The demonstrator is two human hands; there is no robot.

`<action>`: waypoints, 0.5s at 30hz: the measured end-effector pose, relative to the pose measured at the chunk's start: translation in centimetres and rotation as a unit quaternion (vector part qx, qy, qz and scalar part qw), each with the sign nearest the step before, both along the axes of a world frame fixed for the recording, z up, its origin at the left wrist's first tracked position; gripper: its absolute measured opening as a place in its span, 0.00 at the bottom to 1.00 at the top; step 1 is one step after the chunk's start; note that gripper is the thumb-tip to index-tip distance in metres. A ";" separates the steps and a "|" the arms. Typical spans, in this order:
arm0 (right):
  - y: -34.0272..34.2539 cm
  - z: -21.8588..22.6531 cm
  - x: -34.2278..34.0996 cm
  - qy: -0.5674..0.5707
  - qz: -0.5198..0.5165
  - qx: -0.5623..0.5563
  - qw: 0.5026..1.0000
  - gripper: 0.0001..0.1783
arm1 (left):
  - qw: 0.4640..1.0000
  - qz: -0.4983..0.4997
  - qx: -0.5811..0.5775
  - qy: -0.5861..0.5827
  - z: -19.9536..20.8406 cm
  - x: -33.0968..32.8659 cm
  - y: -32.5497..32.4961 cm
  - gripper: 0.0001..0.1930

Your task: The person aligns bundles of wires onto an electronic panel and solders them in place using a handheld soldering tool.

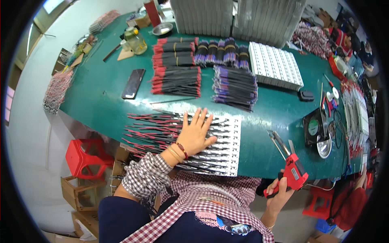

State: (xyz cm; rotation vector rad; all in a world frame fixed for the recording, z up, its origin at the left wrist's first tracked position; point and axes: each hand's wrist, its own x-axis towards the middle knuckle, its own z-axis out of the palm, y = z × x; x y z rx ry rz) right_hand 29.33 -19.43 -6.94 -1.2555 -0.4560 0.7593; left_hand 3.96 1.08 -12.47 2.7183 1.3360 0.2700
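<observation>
My left hand [196, 133] lies flat with its fingers spread on a white circuit board panel [233, 141] at the table's near edge. Under and beside it, black wires with red ends [150, 129] run in rows across the panel and stick out past its left side. My right hand [279, 189] is wrapped round the grip of a red soldering gun [295, 172], to the right of the panel. The gun's metal tip points up and to the left, over the green table [275, 109] and apart from the panel.
Bundles of black-and-red wires [176, 81] and black-and-purple wires [235, 87] lie beyond the panel, beside a stack of white panels [275, 65]. A phone [133, 84] rests at left. A small black fan [315, 126] and metal bowl [324, 148] stand at right. Someone in red sits far right.
</observation>
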 end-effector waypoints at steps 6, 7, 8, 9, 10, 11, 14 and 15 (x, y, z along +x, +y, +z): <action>-1.5 0.1 -0.4 0.003 -0.039 -0.002 0.999 0.17 | 0.998 -0.023 0.045 0.029 0.3 0.2 -0.8 0.38; -2.1 -0.2 -0.2 0.005 -0.054 -0.004 0.999 0.17 | 0.999 -0.033 0.011 0.039 1.1 0.3 -0.4 0.37; -2.8 -0.7 0.2 -0.016 -0.050 -0.006 0.999 0.15 | 0.998 -0.030 0.038 0.036 1.7 0.2 -0.4 0.37; -3.4 -0.7 0.2 -0.017 -0.073 0.000 0.997 0.15 | 0.997 -0.030 0.064 0.034 2.2 0.2 -0.7 0.36; -4.3 0.7 0.2 -0.012 -0.058 -0.030 0.998 0.12 | 0.995 -0.055 0.074 0.027 3.5 0.6 -1.5 0.35; -5.3 2.0 -0.2 -0.006 -0.052 -0.064 0.997 0.09 | 0.993 -0.088 0.082 0.021 4.8 0.9 -2.7 0.34; -5.0 1.2 0.6 0.021 -0.130 -0.010 0.991 0.09 | 0.980 -0.193 -0.017 -0.050 5.4 0.4 -7.5 0.34; -5.2 0.1 1.2 0.026 -0.106 0.007 0.994 0.15 | 0.978 -0.201 -0.028 -0.036 5.6 -0.1 -9.0 0.35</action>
